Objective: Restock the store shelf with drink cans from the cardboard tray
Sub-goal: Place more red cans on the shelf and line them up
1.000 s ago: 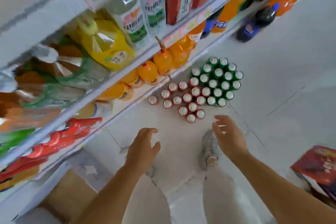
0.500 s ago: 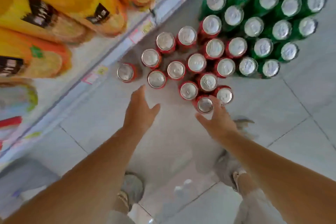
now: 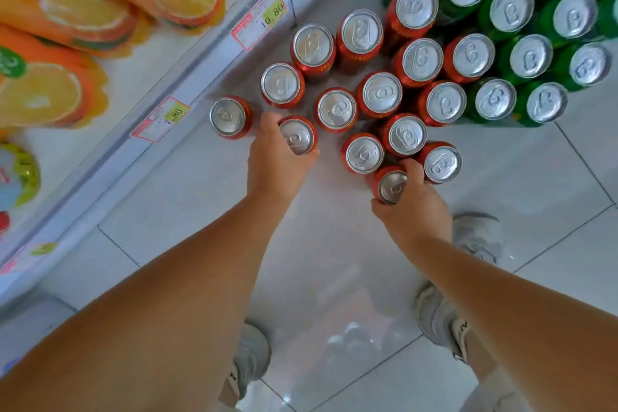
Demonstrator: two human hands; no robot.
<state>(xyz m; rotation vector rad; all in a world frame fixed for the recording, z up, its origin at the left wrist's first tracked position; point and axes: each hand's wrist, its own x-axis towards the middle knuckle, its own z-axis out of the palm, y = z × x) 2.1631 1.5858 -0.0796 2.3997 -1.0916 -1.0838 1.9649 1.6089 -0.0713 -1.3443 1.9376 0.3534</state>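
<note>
Several red drink cans (image 3: 337,109) stand upright on the floor tiles beside the low shelf (image 3: 214,53). Behind them to the right is a block of several green cans (image 3: 531,57). My left hand (image 3: 277,164) wraps around one red can (image 3: 298,137) at the near left of the group. My right hand (image 3: 414,207) grips the nearest red can (image 3: 392,187), tilted slightly toward me. One red can (image 3: 229,116) stands alone by the shelf edge. No cardboard tray is visible.
Orange juice bottles (image 3: 83,20) lie on the bottom shelf at upper left, with price tags (image 3: 259,22) on the shelf lip. My two grey shoes (image 3: 444,321) rest on the pale tiled floor below the cans.
The view has dropped much closer to the floor. Both hands reached forward from open in the air to closing around a red can each.
</note>
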